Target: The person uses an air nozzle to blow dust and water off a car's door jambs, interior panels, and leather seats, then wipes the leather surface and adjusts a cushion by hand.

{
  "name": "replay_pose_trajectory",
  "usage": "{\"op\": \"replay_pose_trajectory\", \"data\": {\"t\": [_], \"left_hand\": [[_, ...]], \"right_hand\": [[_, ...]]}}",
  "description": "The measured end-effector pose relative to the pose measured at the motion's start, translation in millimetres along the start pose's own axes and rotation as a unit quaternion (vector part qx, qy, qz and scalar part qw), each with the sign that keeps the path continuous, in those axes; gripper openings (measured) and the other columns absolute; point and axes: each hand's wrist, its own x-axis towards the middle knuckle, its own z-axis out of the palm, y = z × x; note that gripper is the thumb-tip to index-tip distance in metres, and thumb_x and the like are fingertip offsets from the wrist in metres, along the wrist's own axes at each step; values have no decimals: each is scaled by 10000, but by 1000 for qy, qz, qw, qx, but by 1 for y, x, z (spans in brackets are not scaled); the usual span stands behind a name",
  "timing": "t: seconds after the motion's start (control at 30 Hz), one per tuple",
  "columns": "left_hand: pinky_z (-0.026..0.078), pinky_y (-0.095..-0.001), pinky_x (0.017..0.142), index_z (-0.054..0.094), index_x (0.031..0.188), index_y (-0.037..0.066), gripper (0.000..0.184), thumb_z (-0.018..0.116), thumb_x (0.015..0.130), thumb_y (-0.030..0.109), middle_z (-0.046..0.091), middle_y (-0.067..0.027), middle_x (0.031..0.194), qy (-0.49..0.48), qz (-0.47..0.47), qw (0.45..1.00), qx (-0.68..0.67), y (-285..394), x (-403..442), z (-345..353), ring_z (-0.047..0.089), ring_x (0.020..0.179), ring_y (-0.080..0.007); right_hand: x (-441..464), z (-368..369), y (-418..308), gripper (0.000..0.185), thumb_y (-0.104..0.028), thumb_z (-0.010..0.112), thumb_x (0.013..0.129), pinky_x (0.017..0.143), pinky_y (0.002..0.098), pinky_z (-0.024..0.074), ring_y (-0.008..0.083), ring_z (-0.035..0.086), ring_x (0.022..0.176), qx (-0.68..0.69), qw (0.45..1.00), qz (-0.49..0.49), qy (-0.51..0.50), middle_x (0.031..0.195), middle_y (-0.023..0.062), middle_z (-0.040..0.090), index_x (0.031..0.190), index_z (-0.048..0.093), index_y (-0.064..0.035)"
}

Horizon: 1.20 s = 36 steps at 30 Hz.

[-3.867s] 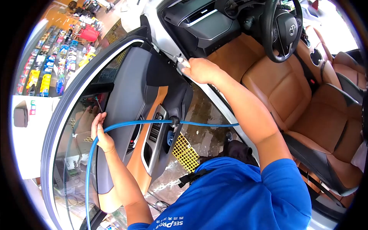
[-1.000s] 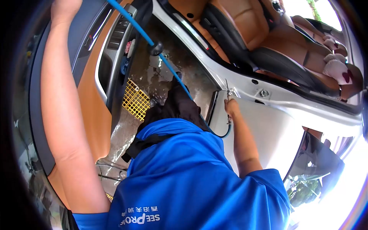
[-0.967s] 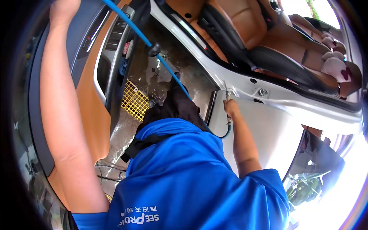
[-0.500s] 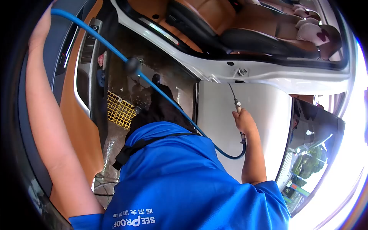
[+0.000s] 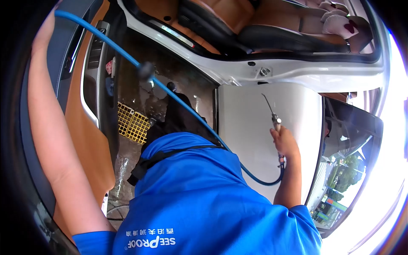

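Note:
My right hand (image 5: 285, 141) is wrapped round a metal air gun (image 5: 277, 122), whose thin bent nozzle points up over the white rear door (image 5: 250, 127). From the lower end of the gun a blue hose (image 5: 187, 106) loops down and runs up to the left, through a black round piece (image 5: 145, 71). My left hand (image 5: 46, 30) is at the upper left edge, beside the hose end and the top of the open front door (image 5: 91, 157). Its fingers are cut off by the dark border, so its grip is hidden.
A white door sill (image 5: 199, 55) and brown and black seats (image 5: 276, 38) are at the top. Yellow grating (image 5: 132, 123) lies on the wet floor (image 5: 140, 46) between the doors. The rear door's window (image 5: 346, 157) is at the right.
My right hand has moved the air gun from the door frame out over the rear door, further right. The view has shifted, and my left hand shows nearer the left edge.

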Motion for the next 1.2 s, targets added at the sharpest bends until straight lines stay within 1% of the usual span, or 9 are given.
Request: {"op": "replay_pose_trajectory", "data": {"t": [0.07, 0.2, 0.27, 0.4, 0.47, 0.63, 0.93, 1.13, 1.2], "left_hand": [[507, -395, 852, 681, 1018, -75, 420, 445, 799, 196, 696, -238, 965, -5, -8, 1000, -6, -1, -2, 0, 659, 902, -358], [503, -400, 867, 663, 1060, -85, 452, 441, 792, 203, 691, -254, 980, -22, -24, 999, -13, -14, -4, -2, 655, 933, -363], [284, -379, 1145, 535, 1373, 103, 452, 334, 1027, 314, 563, -78, 1373, -101, -12, 985, 139, -71, 9, -6, 469, 1327, -211], [502, -404, 874, 660, 1069, -84, 457, 433, 815, 221, 689, -257, 987, -18, -48, 998, -27, -9, -2, 4, 655, 934, -368], [423, -298, 1023, 659, 1203, 52, 340, 424, 967, 120, 693, -97, 1150, -48, -13, 998, 24, -50, 7, -6, 613, 1138, -183], [459, -281, 935, 701, 1096, 47, 259, 515, 930, 116, 731, -70, 1029, -19, -29, 999, 10, -32, 3, -3, 647, 1008, -150], [450, -320, 983, 670, 1144, 10, 277, 477, 956, 73, 681, -146, 1140, -54, -69, 994, 64, -14, -10, -5, 616, 1110, -213], [202, -505, 1152, 604, 1268, 82, 375, 531, 902, 124, 504, -175, 1398, -124, 56, 887, 442, 42, -91, -19, 396, 1356, -355], [178, -529, 1150, 568, 1315, 95, 449, 568, 872, 167, 433, -172, 1460, -104, 6, 862, 495, 58, -120, -30, 339, 1383, -381]], "right_hand": [[20, 14, -14, 429, -331, 535, 944, 798, 499, 475, 488, 608, 900, 35, 997, 17, -64, 886, 326, 632, 944, 589, 95], [84, 50, -15, 419, -319, 538, 940, 797, 505, 478, 489, 609, 898, 31, 994, -12, -104, 898, 322, 632, 983, 597, 93], [119, 62, -27, 391, -295, 555, 930, 784, 488, 492, 463, 630, 884, 15, 987, -13, -160, 893, 312, 644, 1012, 611, 83], [197, 83, -52, 364, -290, 581, 914, 731, 455, 510, 416, 667, 790, -75, 952, -194, -227, 862, 287, 663, 991, 643, 60], [219, 86, -81, 283, -258, 601, 896, 677, 433, 519, 358, 679, 682, -15, 956, -152, -251, 806, 235, 676, 984, 670, 2], [277, 102, -164, 354, -325, 604, 884, 581, 410, 486, 267, 638, 576, -10, 927, -243, -287, 679, 163, 653, 874, 665, 24], [340, 116, -346, 480, -387, 552, 881, 808, 497, 474, 460, 626, 899, 150, 920, -358, -56, 892, 327, 638, 855, 659, 80], [402, 157, -340, 413, -321, 574, 870, 732, 466, 497, 376, 669, 748, 31, 904, -263, -337, 777, 252, 671, 786, 678, 70], [405, 149, -334, 413, -329, 568, 879, 702, 451, 496, 340, 658, 696, 41, 892, -361, -270, 742, 209, 671, 770, 674, 55]]}}
